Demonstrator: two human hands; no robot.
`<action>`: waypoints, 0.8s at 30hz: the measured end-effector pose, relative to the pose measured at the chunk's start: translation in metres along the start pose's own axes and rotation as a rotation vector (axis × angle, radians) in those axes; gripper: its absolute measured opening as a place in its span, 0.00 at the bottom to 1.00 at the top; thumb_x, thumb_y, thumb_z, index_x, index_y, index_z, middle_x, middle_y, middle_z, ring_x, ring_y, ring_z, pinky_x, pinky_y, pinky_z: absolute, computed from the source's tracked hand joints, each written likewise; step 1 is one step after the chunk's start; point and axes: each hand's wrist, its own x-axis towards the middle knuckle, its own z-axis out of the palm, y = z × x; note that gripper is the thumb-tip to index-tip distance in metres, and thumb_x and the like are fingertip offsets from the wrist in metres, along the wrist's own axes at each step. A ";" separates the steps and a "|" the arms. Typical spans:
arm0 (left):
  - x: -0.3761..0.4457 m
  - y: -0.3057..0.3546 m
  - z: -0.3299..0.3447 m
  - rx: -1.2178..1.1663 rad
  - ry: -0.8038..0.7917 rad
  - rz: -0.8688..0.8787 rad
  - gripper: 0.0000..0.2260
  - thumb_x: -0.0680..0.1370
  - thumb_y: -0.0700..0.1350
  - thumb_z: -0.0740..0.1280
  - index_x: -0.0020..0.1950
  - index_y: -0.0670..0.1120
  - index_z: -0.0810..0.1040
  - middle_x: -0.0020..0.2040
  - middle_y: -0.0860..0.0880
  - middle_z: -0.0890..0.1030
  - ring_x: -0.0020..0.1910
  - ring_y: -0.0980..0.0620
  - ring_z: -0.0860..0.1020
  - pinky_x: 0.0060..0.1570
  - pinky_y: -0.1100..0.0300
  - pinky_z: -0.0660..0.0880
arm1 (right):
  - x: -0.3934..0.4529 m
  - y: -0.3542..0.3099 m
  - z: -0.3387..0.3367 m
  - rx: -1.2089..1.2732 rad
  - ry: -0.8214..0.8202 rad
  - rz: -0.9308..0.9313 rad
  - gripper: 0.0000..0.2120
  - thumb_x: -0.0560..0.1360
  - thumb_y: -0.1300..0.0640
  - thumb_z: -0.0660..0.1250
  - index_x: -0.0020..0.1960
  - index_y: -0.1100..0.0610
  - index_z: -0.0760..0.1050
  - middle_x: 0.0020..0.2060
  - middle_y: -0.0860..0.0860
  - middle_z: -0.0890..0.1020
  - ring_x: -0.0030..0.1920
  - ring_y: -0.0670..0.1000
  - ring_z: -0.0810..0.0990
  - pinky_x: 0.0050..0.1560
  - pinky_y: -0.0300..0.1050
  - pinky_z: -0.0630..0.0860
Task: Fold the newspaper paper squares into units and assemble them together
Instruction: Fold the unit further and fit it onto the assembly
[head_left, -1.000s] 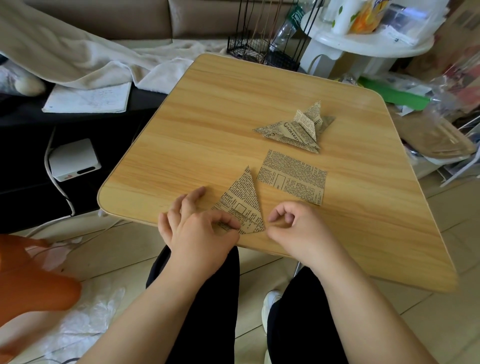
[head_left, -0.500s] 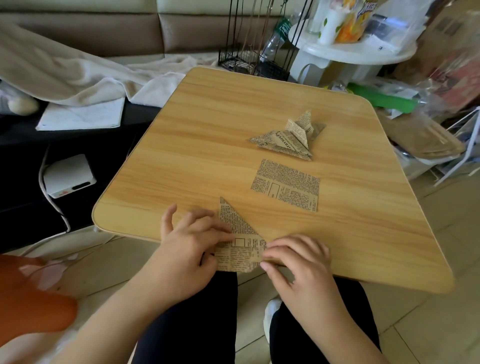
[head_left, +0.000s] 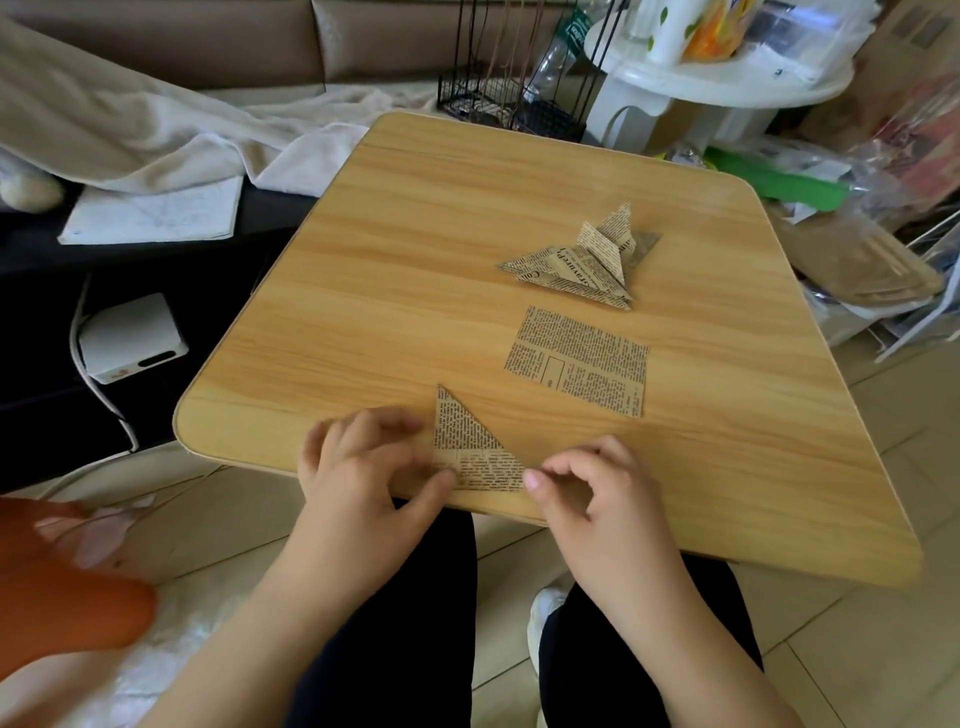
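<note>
A newspaper square folded into a triangle (head_left: 467, 447) lies at the near edge of the wooden table (head_left: 395, 291). My left hand (head_left: 363, 478) holds its left side, with the thumb pressed on the lower left part and curled fingers against the left edge. My right hand (head_left: 592, 488) sits just right of it, fingers loosely curled, thumb tip touching the triangle's right corner. A flat unfolded newspaper square (head_left: 579, 358) lies behind the triangle to the right. Farther back rests a small pile of folded newspaper units (head_left: 582, 260).
Left of the table are a dark surface with a white box (head_left: 130, 338), a cable and a pale blanket (head_left: 156, 130). A black wire rack (head_left: 519, 78) and a white round stand (head_left: 727, 78) stand behind. Bags and clutter (head_left: 857, 260) crowd the right side.
The triangle has been turned and flattened near the table edge. My right hand has slid off the paper to its right corner. My left hand stays on the left side.
</note>
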 end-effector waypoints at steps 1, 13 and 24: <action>0.001 0.004 0.003 0.020 0.039 -0.073 0.15 0.66 0.63 0.60 0.34 0.55 0.80 0.51 0.60 0.75 0.56 0.58 0.68 0.66 0.46 0.54 | 0.002 -0.001 0.002 -0.024 0.004 0.036 0.08 0.70 0.45 0.71 0.35 0.45 0.76 0.39 0.43 0.75 0.47 0.52 0.75 0.52 0.59 0.72; -0.006 0.015 0.014 0.078 0.089 -0.185 0.05 0.67 0.52 0.66 0.42 0.58 0.75 0.55 0.58 0.72 0.60 0.52 0.64 0.65 0.50 0.44 | 0.004 -0.006 0.001 -0.085 -0.010 0.124 0.10 0.71 0.52 0.73 0.37 0.44 0.72 0.38 0.40 0.72 0.47 0.50 0.74 0.54 0.52 0.67; 0.006 0.031 0.004 0.104 -0.102 -0.363 0.10 0.63 0.58 0.74 0.35 0.65 0.73 0.57 0.65 0.64 0.66 0.59 0.54 0.67 0.55 0.34 | 0.008 -0.028 0.016 -0.219 -0.073 0.135 0.15 0.63 0.39 0.73 0.34 0.46 0.71 0.39 0.42 0.69 0.51 0.47 0.69 0.49 0.45 0.54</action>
